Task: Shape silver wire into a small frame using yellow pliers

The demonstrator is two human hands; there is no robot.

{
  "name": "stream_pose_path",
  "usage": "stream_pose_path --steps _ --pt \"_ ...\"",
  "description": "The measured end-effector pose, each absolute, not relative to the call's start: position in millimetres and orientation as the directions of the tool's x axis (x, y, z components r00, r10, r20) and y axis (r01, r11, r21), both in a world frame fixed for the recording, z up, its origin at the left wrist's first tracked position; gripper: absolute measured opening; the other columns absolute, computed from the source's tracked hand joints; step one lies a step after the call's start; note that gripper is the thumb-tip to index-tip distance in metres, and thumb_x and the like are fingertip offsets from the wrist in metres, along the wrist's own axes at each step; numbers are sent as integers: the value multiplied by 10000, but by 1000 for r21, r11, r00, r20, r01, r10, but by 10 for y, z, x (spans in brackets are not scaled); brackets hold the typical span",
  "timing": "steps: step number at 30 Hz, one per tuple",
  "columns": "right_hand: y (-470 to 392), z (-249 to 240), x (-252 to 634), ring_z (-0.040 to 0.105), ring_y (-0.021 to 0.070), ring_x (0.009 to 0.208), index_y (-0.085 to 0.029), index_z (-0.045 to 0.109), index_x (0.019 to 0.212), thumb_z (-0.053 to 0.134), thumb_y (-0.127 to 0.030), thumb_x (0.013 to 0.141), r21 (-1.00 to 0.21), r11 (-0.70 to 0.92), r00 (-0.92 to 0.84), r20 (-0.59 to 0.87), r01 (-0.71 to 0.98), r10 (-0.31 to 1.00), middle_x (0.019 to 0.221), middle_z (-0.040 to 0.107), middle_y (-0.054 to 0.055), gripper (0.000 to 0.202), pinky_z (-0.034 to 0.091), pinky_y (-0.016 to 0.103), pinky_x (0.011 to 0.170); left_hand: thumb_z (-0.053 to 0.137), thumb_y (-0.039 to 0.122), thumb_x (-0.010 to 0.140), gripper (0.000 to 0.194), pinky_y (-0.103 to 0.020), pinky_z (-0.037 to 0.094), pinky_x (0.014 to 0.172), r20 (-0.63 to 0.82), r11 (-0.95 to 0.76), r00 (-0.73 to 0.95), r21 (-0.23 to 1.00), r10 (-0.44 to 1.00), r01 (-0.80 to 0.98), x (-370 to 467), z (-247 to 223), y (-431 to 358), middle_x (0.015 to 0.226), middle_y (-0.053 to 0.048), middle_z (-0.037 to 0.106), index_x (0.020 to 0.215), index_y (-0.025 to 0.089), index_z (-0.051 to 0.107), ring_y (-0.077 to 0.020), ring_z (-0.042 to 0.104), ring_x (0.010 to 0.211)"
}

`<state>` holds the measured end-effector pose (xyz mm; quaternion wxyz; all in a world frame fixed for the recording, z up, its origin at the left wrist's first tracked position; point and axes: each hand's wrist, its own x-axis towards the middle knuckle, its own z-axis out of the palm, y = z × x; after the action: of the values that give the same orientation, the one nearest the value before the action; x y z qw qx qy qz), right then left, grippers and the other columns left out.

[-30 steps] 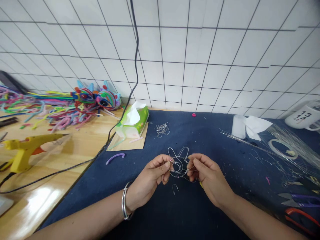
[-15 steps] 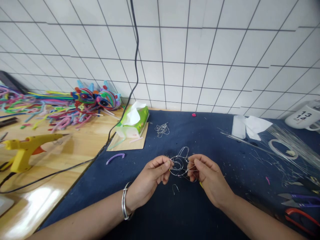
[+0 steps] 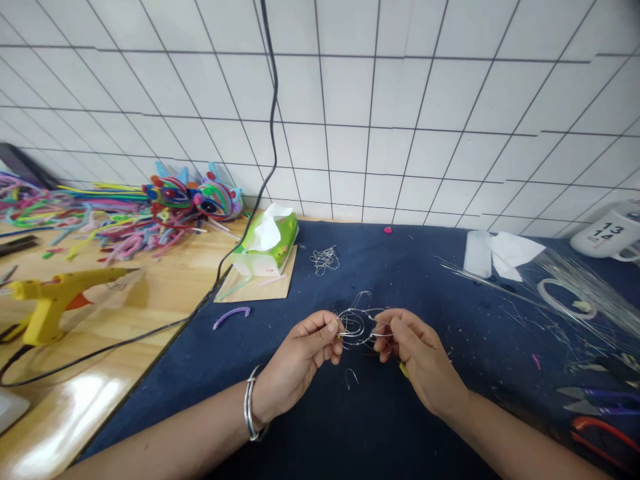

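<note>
A white tiled wall (image 3: 350, 87) fills the upper half, above a wooden desk (image 3: 150, 300) partly covered by dark blue cloth (image 3: 320, 433). At lower centre, the left hand (image 3: 303, 350) and right hand (image 3: 423, 353) pinch opposite sides of a looped silver wire frame (image 3: 356, 325). A small bent wire (image 3: 352, 379) lies just below it; a wire tangle (image 3: 325, 260) sits above. Left: colourful fuzzy stems (image 3: 125, 240), a yellow glue gun (image 3: 50, 293), and a black cord (image 3: 274, 107) running down past a green tissue pack (image 3: 286, 247). Right: loose wires (image 3: 580, 290), purple-handled snips (image 3: 607, 404), and a white mug (image 3: 593, 241) reading "13 14"; its smaller print is illegible.
</note>
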<state>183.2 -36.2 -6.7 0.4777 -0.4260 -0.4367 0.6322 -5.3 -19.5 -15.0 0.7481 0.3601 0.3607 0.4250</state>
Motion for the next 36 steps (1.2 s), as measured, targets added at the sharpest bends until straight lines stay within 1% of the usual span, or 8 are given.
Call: stream_pose_path --steps 4,8,14,18,22,28,32,36 --pt "-380 -81 1838 517 126 698 -208 569 953 516 -360 835 -985 -140 -180 -120 -103 976 756 543 12 200 428 283 638 506 223 849 124 -224 408 588 -221 394 411 825 885 -406 -51 -132 -195 761 -31 514 803 118 555 -94 491 630" --pt "-380 -69 1833 519 127 691 -202 572 930 485 -366 850 -989 -132 -173 -119 -64 978 739 546 13 202 432 278 625 514 222 840 118 -239 410 603 -214 409 433 807 875 -426 -59 -136 -205 866 -46 515 809 117 560 -91 493 641" --pt "-399 -61 1816 523 125 669 -198 577 887 481 -367 851 -995 -100 -206 -93 -21 974 744 555 13 198 424 277 607 567 210 806 91 -229 393 589 -233 434 474 819 849 -375 -67 -129 -220 752 -21 502 790 121 559 -88 472 626" --pt "-418 -38 1802 519 127 646 -201 583 914 458 -364 864 -990 -136 -226 -122 -45 967 726 570 19 212 414 287 608 582 134 767 65 -225 383 589 -216 432 501 824 838 -367 -75 -112 -225 841 -24 522 738 127 525 -70 477 606" --pt "-410 1 1775 516 128 657 -194 594 865 444 -365 868 -974 -181 -207 -150 -137 967 788 587 38 227 398 279 586 550 89 757 110 -223 387 584 -201 399 480 845 854 -355 -97 -107 -217 910 -30 527 845 152 527 -73 490 621" --pt "-399 7 1773 494 111 628 -189 578 834 454 -356 865 -947 -204 -165 -167 -246 972 788 579 30 211 375 261 558 602 146 739 187 -220 397 562 -153 265 432 941 889 -212 -160 -61 -130 891 -31 526 903 159 513 -89 497 643" --pt "-398 3 1785 488 108 628 -186 577 844 455 -359 865 -945 -196 -137 -165 -260 977 798 578 34 213 370 258 551 615 209 749 200 -241 404 614 -79 82 398 997 914 10 -206 -59 -52 832 -20 526 910 164 505 -114 495 696" --pt "-397 11 1772 501 119 662 -199 579 860 472 -366 854 -947 -189 -116 -164 -258 980 859 588 41 199 380 262 558 637 183 720 229 -280 402 695 184 -252 247 927 951 279 -225 -70 -43 877 -33 501 912 181 512 -146 476 772"
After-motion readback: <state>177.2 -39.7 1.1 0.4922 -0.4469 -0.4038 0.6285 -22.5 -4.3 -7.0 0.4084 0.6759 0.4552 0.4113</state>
